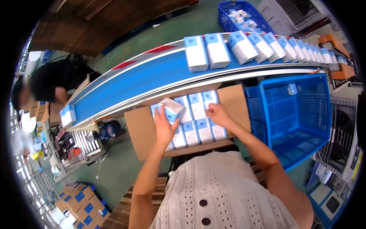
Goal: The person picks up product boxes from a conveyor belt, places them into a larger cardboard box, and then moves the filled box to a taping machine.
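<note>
An open brown carton in front of me holds several small white-and-blue boxes packed in two rows. My left hand is closed around one white-and-blue box, which sits tilted above the left end of the rows. At the right end, my right hand has its fingers curled in against the packed boxes. Whether anything is between those fingers is hidden.
Beyond the carton runs a blue conveyor belt with a line of similar boxes. An empty-looking blue crate stands right of the carton. A blue basket is behind the belt. Another person is at the belt's left end.
</note>
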Tool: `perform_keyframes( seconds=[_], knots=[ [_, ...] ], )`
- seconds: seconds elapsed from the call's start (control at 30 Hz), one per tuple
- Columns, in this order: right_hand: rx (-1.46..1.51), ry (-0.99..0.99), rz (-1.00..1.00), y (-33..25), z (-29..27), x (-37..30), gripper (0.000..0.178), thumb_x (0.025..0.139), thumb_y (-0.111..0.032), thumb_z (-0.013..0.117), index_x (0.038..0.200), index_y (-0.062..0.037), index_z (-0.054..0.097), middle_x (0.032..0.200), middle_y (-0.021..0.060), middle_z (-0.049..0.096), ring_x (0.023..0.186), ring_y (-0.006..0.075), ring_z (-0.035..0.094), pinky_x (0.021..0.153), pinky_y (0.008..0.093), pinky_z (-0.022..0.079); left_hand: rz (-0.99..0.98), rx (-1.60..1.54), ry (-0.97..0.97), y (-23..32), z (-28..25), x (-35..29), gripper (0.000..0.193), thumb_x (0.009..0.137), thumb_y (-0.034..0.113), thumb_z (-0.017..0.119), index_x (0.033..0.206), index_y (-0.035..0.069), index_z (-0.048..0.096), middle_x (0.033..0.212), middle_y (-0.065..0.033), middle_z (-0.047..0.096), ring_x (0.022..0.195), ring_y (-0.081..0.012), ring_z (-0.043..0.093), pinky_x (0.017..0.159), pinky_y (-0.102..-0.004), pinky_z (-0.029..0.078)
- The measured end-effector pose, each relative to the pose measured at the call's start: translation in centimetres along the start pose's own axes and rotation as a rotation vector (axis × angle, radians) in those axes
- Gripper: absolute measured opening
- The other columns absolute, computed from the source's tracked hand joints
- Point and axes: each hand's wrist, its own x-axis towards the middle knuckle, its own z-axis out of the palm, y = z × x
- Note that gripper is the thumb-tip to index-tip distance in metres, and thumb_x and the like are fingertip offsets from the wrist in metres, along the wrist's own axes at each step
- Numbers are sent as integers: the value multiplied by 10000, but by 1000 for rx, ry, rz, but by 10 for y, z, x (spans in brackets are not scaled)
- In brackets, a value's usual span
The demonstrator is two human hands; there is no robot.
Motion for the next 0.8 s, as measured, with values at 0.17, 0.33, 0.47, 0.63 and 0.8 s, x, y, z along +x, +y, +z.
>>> perform_keyframes(
  seconds=[0.17,0.33,0.47,0.63,0.8],
  knots=[
    [24,84,-17,-6,-38,-2,275,787,-126,560,612,8,396,503,146,443,440,232,405,447,365,338,-124,-390,-184,24,34,25,597,894,344,417,1314,-22,203,1169,-338,396,1058,-440,435,869,-437,373],
    [73,123,-26,-9,-75,-9,249,790,-135,547,626,10,430,518,161,472,451,242,458,451,363,351,-350,-435,-116,42,26,31,502,910,294,366,1282,-21,248,1027,-301,529,905,-446,536,770,-433,430],
    [-136,136,-95,-11,-83,-20,189,779,-91,507,630,12,451,563,183,488,517,331,495,494,410,381,-208,-171,21,90,11,20,788,765,300,632,1319,-3,162,1224,-250,404,1074,-384,465,854,-374,413],
    [-169,-69,-544,-2,-21,2,61,647,-36,536,637,-3,486,719,151,539,796,330,513,704,402,419,-202,-102,-29,123,36,16,834,656,169,683,1325,51,200,1295,-230,303,1118,-393,414,875,-379,411],
    [206,-217,-222,-2,-31,21,76,719,-3,491,773,16,540,756,157,588,741,333,570,671,370,452,-273,-157,37,121,12,16,786,642,90,620,1325,102,232,1253,-194,369,1058,-379,461,812,-399,444]
  ],
)
